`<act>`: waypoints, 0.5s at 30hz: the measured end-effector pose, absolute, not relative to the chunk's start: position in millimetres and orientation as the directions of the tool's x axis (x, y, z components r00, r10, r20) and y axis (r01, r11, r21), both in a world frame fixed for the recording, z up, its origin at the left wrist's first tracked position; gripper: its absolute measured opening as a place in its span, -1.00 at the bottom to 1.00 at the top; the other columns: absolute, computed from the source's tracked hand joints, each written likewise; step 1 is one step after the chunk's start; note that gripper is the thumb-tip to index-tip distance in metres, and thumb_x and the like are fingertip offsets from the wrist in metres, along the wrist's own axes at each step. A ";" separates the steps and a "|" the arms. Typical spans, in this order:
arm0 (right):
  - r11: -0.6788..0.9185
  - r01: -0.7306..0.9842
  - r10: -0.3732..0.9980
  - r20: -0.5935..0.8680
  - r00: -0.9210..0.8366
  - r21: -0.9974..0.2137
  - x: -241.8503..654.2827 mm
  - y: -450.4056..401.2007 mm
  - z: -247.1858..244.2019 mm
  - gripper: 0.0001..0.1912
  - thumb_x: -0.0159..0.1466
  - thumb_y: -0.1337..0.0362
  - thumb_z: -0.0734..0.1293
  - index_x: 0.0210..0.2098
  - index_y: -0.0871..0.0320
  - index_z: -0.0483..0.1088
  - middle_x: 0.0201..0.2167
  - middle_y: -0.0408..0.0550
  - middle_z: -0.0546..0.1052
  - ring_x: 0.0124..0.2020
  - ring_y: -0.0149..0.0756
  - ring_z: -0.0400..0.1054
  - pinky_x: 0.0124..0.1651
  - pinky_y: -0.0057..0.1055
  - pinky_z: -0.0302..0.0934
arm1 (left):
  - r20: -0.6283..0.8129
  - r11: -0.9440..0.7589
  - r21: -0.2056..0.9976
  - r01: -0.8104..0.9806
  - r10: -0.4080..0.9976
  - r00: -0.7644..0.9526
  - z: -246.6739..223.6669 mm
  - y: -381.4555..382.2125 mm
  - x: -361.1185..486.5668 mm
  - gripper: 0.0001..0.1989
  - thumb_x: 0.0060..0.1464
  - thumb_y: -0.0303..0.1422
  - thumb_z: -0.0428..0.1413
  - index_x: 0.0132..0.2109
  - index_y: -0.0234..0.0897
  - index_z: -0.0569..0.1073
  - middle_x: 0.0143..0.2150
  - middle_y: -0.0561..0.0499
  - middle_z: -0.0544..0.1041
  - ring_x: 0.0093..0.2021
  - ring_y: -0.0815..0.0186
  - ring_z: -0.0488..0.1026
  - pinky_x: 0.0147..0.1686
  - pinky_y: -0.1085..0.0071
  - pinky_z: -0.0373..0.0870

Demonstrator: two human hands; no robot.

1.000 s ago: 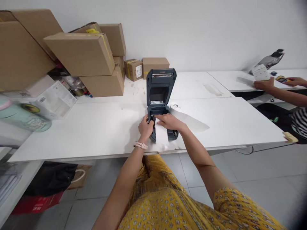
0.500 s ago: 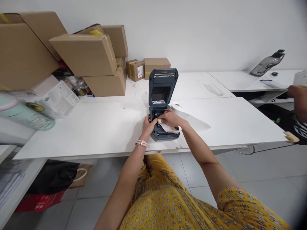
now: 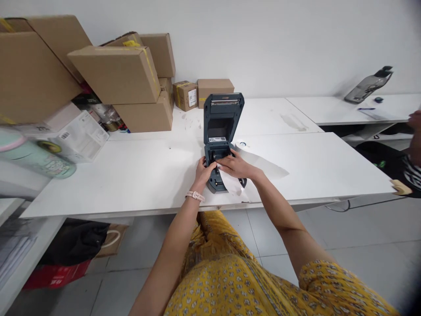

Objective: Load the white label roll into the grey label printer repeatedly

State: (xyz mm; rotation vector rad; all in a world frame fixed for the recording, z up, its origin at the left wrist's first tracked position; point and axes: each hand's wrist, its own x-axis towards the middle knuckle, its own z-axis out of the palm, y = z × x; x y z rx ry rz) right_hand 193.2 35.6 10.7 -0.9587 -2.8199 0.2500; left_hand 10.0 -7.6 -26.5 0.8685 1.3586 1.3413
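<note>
A dark grey printer-like device (image 3: pixel 222 118) stands on the white table with its lid raised. My left hand (image 3: pixel 204 172) rests on its left side, fingers apart on the outer edge and thumb reaching inside. Over the open interior lies my right hand (image 3: pixel 235 166), its fingers stretched out and touching the inside near the left thumb. A white paper strip (image 3: pixel 230 182) comes out beneath my right hand and hangs over the device's front edge. Behind my right wrist, more white paper (image 3: pixel 259 162) lies curled on the table. The fingertips inside the device are partly hidden.
Cardboard boxes (image 3: pixel 115 77) are stacked at the back left, beside a white box (image 3: pixel 82 138) and a mint green bottle (image 3: pixel 39 156). A grey bottle (image 3: pixel 366 88) leans at the back right. Another person's hand (image 3: pixel 415 120) shows at the right edge.
The paper strip has unfolded from a curl inside the front and now hangs over the front edge. My right hand has flattened slightly. The other person's hand has moved right.
</note>
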 end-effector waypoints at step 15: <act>0.681 0.732 0.694 0.332 -0.639 -0.014 186.1 -53.4 -9.5 -0.33 0.55 0.00 0.01 0.43 0.34 0.19 0.41 0.31 0.30 0.42 0.10 0.24 0.51 0.23 -0.13 | -0.150 0.109 0.980 -0.165 0.953 -0.262 -26.5 -8.7 13.1 -0.47 0.02 -0.41 0.28 0.16 -0.29 0.42 0.18 -0.21 0.58 0.13 0.12 0.55 0.09 0.25 0.47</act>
